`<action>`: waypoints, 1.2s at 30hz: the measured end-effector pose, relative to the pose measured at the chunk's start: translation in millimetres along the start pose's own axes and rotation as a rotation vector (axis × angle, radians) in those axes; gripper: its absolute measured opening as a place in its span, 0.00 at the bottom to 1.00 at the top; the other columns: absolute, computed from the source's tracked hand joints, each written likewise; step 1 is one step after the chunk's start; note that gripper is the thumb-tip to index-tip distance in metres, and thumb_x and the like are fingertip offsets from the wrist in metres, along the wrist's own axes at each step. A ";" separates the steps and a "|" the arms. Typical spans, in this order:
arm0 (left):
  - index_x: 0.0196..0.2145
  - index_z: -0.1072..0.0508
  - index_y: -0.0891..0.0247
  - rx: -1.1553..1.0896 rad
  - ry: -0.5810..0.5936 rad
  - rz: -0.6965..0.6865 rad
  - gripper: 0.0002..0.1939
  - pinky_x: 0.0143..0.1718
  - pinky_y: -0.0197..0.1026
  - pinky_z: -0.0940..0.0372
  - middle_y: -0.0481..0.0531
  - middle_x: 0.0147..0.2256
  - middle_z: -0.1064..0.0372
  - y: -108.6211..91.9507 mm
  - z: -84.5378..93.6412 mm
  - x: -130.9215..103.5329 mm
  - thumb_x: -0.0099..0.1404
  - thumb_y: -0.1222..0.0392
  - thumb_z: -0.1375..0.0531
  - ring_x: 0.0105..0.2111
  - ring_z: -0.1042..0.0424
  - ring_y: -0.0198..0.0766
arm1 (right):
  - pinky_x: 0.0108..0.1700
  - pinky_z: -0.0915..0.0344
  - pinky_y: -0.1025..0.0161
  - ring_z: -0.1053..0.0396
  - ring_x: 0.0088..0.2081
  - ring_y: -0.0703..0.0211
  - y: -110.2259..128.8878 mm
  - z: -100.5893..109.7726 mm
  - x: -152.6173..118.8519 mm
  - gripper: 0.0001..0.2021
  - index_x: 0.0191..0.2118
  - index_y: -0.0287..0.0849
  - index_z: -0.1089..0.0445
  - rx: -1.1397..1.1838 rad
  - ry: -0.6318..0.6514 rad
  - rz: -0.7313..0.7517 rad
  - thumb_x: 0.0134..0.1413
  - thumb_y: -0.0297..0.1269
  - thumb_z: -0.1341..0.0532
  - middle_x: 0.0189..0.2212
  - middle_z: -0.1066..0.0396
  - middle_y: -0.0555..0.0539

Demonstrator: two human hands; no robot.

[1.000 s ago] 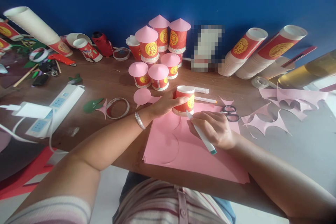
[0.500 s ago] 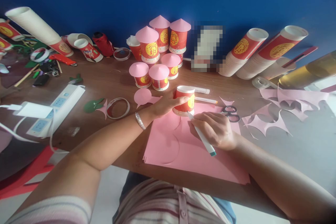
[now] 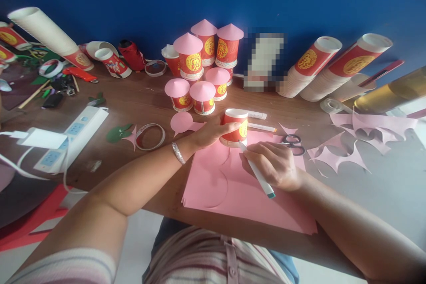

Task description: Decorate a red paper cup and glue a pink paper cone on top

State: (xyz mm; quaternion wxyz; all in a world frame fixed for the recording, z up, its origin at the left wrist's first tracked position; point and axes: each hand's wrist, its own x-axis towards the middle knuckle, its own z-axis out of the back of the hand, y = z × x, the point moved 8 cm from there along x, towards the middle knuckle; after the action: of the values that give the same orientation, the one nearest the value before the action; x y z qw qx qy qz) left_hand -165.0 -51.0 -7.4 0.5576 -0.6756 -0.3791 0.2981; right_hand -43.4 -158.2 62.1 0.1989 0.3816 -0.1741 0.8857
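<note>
Brown table (image 3: 133, 102) | left grip (image 3: 213, 132) holding 1 cup (image 3: 238, 134) | right grip (image 3: 274, 164) holding 1 marker (image 3: 260, 175) | 6 pink cones (image 3: 188, 44)

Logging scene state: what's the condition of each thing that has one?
Red cup: wide end down, gripped by left hand
Marker: slanted in right hand, at the cup's lower rim
Pink sheets: stacked, curved line on top
Scissors: lying, blades hidden
Cone-topped cups: standing grouped
Cup stacks: nested
Power strip: charger apparently plugged in
Pink offcuts: cut, scattered
</note>
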 end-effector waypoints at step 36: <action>0.46 0.26 0.63 0.069 -0.006 0.008 0.18 0.45 0.44 0.32 0.55 0.44 0.25 1.3 1.9 -2.0 0.69 0.46 0.33 0.43 0.28 0.42 | 0.28 0.40 0.62 0.34 0.27 0.64 -0.1 -0.1 -1.3 0.09 0.37 0.43 0.34 -0.026 0.012 0.025 0.63 0.23 0.36 0.25 0.31 0.53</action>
State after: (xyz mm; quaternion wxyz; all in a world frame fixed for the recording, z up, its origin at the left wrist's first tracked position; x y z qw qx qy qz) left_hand -167.4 -51.8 -9.1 0.5783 -0.6565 -0.3674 0.3155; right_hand -42.6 -158.3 61.0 0.1940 0.3713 -0.1889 0.8881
